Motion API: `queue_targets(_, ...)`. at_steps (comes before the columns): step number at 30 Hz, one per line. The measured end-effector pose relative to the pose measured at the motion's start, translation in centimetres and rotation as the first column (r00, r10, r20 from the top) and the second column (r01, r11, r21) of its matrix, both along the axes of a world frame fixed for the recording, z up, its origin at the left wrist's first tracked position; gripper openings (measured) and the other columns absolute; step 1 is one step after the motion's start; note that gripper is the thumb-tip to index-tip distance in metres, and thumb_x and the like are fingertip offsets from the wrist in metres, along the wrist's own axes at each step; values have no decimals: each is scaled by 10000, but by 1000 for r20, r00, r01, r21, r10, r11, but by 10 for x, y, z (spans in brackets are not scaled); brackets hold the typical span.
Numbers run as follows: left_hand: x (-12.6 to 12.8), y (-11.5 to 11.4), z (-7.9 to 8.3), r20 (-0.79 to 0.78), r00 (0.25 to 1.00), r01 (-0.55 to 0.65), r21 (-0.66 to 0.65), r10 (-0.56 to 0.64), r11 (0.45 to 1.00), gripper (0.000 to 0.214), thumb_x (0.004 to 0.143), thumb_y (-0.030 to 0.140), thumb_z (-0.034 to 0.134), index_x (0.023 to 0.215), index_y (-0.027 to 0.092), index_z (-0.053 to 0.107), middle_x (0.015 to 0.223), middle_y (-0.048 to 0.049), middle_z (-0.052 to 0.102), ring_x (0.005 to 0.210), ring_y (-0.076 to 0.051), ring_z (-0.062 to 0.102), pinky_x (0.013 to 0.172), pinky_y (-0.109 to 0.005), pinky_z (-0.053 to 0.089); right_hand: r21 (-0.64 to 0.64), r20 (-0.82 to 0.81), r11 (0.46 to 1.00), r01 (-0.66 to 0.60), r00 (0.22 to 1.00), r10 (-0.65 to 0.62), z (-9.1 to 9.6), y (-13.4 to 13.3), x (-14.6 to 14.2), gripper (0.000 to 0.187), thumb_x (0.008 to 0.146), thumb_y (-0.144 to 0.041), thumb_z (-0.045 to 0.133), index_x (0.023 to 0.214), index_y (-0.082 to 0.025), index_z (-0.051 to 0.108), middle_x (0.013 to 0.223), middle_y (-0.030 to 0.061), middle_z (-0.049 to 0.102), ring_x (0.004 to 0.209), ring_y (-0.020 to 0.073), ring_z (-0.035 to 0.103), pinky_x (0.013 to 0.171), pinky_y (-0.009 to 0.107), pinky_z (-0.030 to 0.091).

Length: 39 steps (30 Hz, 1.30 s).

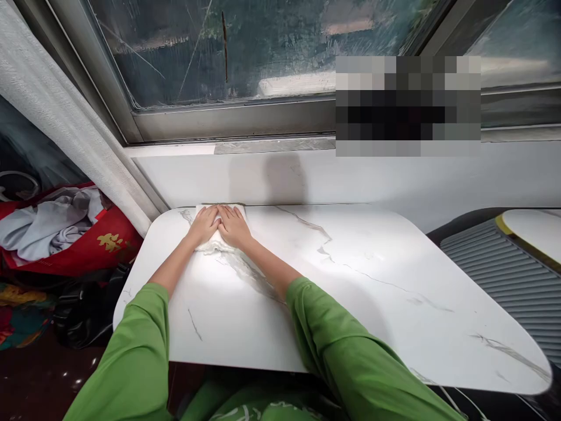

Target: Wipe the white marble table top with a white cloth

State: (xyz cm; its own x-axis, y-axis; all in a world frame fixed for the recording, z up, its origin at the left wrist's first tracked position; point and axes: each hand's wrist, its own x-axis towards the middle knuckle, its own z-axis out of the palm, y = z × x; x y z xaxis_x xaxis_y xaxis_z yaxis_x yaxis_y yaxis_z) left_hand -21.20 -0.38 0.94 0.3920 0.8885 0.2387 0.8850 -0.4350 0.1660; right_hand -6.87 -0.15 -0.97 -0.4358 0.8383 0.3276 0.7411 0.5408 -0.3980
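A white cloth (218, 245) lies on the white marbled tabletop (350, 280), close to its back edge by the wall. My left hand (204, 224) presses flat on the cloth's left part, fingers stretched forward. Beside it, my right hand (234, 227) also lies flat on the cloth, and the two hands touch or nearly touch at the thumbs and fingertips. The cloth's near edge is bunched below my palms, and its far edge shows past my fingers. Much of it is hidden under both hands.
A window with a metal frame (236, 120) rises behind the table. At left hang a pale curtain (65, 99) and, below it, a red bag (105, 240) with grey clothing. A grey ribbed cabinet (495, 269) stands at right. A pixelated patch covers part of the sill.
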Motion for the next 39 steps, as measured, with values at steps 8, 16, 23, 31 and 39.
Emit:
queue_targets(8, -4, -57, -5, -38, 999, -29, 15, 30, 999, 434, 970, 231, 281, 1340, 43, 405, 1420, -163, 448, 1373, -234, 338, 1168, -433, 208, 10, -26, 997, -82, 996, 82, 2, -49, 1, 543, 898, -188, 332, 1422, -50, 368, 1467, 133, 406, 1385, 237, 311, 1164, 454, 169)
queue_targets(16, -47, -216, 10, -57, 998, 0, -52, -3, 999, 516, 969, 239, 331, 1471, 148, 252, 1490, -114, 361, 1407, -210, 275, 1166, -462, 235, 41, -71, 957, -289, 954, 291, 2, -194, -29, 616, 882, -231, 380, 1446, 4, 300, 1502, 201, 311, 1430, 302, 177, 1162, 549, 167)
queue_targets(23, -109, -253, 12, -39, 994, -106, -78, 103, 991, 526, 964, 291, 335, 1471, 182, 249, 1477, -109, 383, 1380, -213, 331, 1164, -460, 235, 26, -69, 897, -442, 894, 443, 8, -215, -84, 670, 882, -277, 404, 1448, 50, 258, 1506, 250, 264, 1424, 355, 156, 1159, 569, 131)
queue_targets(31, -121, -130, 6, -14, 996, -87, -70, 86, 994, 466, 918, 303, 352, 1347, 133, 417, 1405, -129, 469, 1339, -213, 382, 1152, -434, 231, -5, -34, 958, -286, 958, 286, 4, -114, -105, 633, 883, -258, 367, 1439, 36, 295, 1489, 220, 326, 1404, 316, 244, 1154, 517, 126)
queue_targets(39, -103, 3, -5, 6, 993, -115, -35, 115, 993, 428, 912, 255, 367, 1304, 108, 454, 1365, -132, 501, 1287, -214, 428, 1135, -399, 232, 8, -56, 995, -99, 993, 99, 0, 4, -105, 582, 881, -190, 314, 1428, 8, 331, 1454, 159, 417, 1363, 261, 329, 1157, 434, 146)
